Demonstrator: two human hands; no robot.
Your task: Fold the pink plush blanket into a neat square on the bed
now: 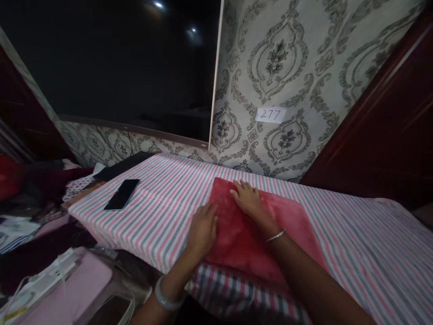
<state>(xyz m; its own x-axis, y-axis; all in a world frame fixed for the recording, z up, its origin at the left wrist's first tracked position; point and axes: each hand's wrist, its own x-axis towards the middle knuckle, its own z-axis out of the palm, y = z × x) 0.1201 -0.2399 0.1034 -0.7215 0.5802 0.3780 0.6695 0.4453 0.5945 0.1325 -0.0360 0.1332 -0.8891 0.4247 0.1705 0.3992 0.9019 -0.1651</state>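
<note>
A red plush cloth (233, 243), brighter pinkish on its right part, lies flat on a table covered with a pink, grey and white striped cloth (162, 203). Over its left edge rests my left hand (202, 228), fingers slightly bent and touching the plush; their undersides are hidden. My right hand (246, 197) lies on the upper part of the red cloth, palm down and fingers spread. A bracelet circles each wrist.
A dark phone (122, 195) lies left on the striped cover. Behind stand a large black screen (128, 67) and a patterned wall with a paper label (270, 114) reading 277. Lower left are a white power strip (47, 284), a pink box (89, 282) and piled clothes.
</note>
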